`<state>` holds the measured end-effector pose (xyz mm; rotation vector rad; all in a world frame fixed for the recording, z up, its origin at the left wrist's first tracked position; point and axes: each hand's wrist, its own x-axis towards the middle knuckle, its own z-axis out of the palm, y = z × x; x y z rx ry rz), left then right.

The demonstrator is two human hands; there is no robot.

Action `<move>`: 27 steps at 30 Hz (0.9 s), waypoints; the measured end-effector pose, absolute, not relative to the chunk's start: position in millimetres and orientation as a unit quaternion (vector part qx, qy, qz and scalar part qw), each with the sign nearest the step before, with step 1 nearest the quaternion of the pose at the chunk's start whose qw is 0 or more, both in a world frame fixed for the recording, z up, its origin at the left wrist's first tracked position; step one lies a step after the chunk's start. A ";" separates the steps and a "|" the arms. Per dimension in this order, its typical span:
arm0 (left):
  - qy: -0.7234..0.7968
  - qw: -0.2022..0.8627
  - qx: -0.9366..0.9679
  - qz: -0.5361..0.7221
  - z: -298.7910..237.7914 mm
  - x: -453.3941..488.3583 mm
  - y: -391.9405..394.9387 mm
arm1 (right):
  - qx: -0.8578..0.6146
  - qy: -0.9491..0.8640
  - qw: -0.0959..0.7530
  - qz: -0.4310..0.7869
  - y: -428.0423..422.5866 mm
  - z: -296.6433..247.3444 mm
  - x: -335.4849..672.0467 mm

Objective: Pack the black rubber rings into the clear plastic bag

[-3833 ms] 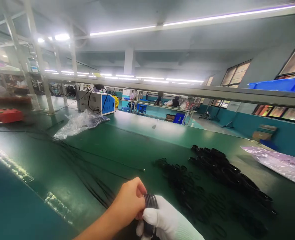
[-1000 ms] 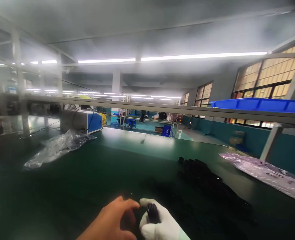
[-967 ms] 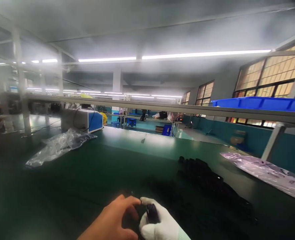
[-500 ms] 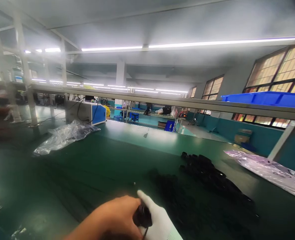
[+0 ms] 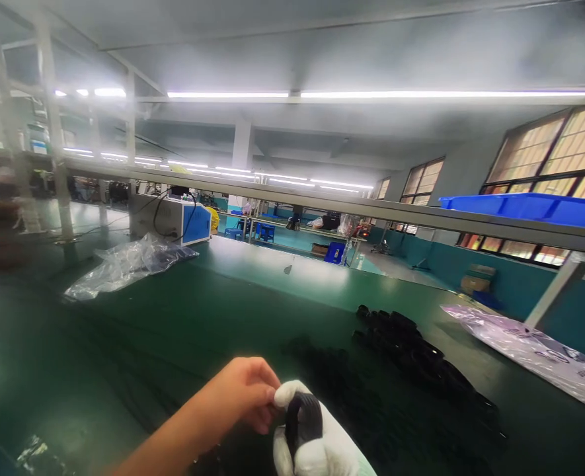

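My right hand (image 5: 316, 439), in a white glove, is closed around a small coil of black cable (image 5: 306, 418) with its loops side by side. My bare left hand (image 5: 252, 393) reaches in from the lower left, thumb and fingers pinched together against the glove's fingertips. Whatever lies in that pinch is too small or hidden to make out. Beyond the glove, to the right, lies a heap of black coiled cables (image 5: 416, 347) on the green table (image 5: 213, 324). A darker, blurred black mass (image 5: 342, 377) sits between the heap and my hands.
A clear plastic bag (image 5: 128, 264) lies left of centre, before a blue and white machine box (image 5: 173, 218). Another plastic bag, pinkish (image 5: 530, 350), is at the right edge. A blue tray (image 5: 525, 208) rests on the overhead rail (image 5: 322, 198). Thin dark cables trail across the left side.
My left hand has come off the black coil and moved slightly left and up. The gloved right hand has turned, showing the coil's loops within its fingers.
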<state>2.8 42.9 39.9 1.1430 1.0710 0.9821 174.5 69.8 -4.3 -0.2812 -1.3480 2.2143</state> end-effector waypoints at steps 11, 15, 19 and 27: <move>0.502 0.308 0.719 0.368 55.8 13.4 28.0 | -0.119 -0.505 0.250 0.817 59.5 11.5 175.7; 0.528 0.330 0.676 0.394 46.1 10.4 35.2 | -0.120 -0.383 0.269 0.875 63.0 -6.4 172.1; 0.453 0.555 0.582 0.384 40.3 -1.7 44.0 | -0.169 -0.304 0.200 0.916 69.9 -16.2 164.1; 0.516 0.557 0.451 0.469 24.9 13.5 52.2 | -0.297 -0.556 0.331 0.702 60.7 5.6 161.7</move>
